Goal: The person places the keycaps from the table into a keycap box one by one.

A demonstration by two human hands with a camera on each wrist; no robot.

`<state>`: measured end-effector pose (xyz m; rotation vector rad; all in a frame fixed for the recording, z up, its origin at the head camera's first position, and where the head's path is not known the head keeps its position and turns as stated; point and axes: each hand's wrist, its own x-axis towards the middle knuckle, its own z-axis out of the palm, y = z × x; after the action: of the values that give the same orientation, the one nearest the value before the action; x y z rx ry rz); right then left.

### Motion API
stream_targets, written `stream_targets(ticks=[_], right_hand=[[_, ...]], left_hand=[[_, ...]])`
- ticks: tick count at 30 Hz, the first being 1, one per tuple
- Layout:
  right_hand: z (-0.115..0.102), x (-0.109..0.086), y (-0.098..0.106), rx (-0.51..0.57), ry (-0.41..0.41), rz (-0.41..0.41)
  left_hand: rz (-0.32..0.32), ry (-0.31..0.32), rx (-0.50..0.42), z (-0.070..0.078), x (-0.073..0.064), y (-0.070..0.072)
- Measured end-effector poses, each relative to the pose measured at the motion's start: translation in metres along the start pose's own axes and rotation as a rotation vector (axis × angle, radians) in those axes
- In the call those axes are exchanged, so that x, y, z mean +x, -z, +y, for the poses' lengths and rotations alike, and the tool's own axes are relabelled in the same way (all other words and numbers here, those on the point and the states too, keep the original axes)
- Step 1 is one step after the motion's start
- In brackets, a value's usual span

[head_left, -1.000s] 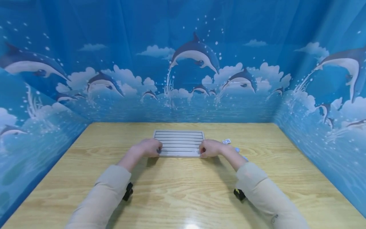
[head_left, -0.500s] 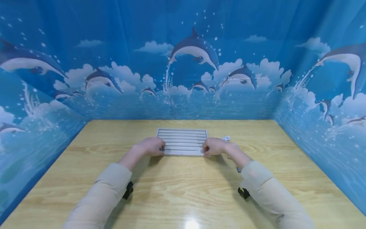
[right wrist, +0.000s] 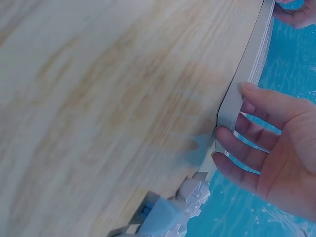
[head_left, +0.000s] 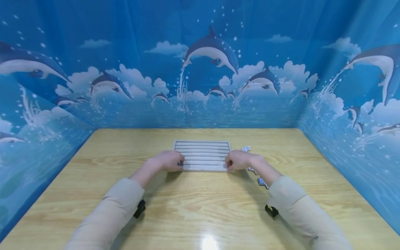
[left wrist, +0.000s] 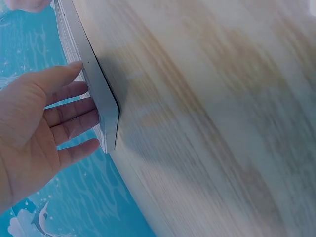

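A pale grey rectangular slatted tray [head_left: 203,154] lies toward the back of the wooden table, its slats running left to right. At its near left corner my left hand [head_left: 170,160] grips it. The left wrist view shows that thumb [left wrist: 66,75] on the tray's front edge [left wrist: 101,96], with the fingers around the side. My right hand [head_left: 240,160] holds the near right corner. In the right wrist view its thumb [right wrist: 250,88] lies on the front edge [right wrist: 238,94] and the fingers reach around the corner.
Small white tiles [head_left: 246,148] with dark markings lie just right of the tray. Closer in, a blue-grey piece [head_left: 261,182] shows by the right forearm. Blue and white pieces appear in the right wrist view, including a blue one [right wrist: 160,217]. A dolphin-print curtain [head_left: 200,114] surrounds the table.
The tray has slid a little to the right with both hands on it. The right forearm has shifted right, and more small pieces show beside it. The head view has tilted slightly down.
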<state>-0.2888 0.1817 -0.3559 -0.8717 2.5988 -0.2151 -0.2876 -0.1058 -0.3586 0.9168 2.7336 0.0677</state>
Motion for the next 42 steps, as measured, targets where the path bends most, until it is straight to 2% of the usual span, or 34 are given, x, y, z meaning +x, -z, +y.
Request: stream_targets(ticks=[7, 11, 15, 22, 25, 32, 37, 42], right_hand=[[-0.004, -0.010, -0.002, 0.025, -0.009, -0.015], [-0.006, -0.013, -0.003, 0.024, -0.018, -0.033], [-0.008, -0.016, -0.004, 0.006, -0.009, -0.052], [-0.012, -0.020, -0.002, 0.002, -0.007, -0.077], [-0.012, -0.021, -0.001, 0.007, -0.017, -0.082], [-0.012, -0.023, -0.001, 0.007, -0.003, -0.071], [-0.010, -0.023, 0.000, 0.000, -0.011, -0.070], [-0.009, -0.023, 0.000, 0.009, -0.030, -0.083]], left_hand=[[-0.007, 0.016, -0.033, 0.009, -0.005, -0.003], [0.009, 0.024, -0.029, 0.015, -0.009, -0.006], [0.063, 0.021, 0.029, 0.020, -0.013, -0.011], [0.210, 0.020, 0.116, 0.024, -0.019, -0.021], [0.237, 0.021, 0.146, 0.027, -0.019, -0.025], [0.212, 0.030, 0.168, 0.031, -0.016, -0.034], [0.206, 0.036, 0.184, 0.032, -0.015, -0.035], [0.203, 0.029, 0.159, 0.033, -0.015, -0.035]])
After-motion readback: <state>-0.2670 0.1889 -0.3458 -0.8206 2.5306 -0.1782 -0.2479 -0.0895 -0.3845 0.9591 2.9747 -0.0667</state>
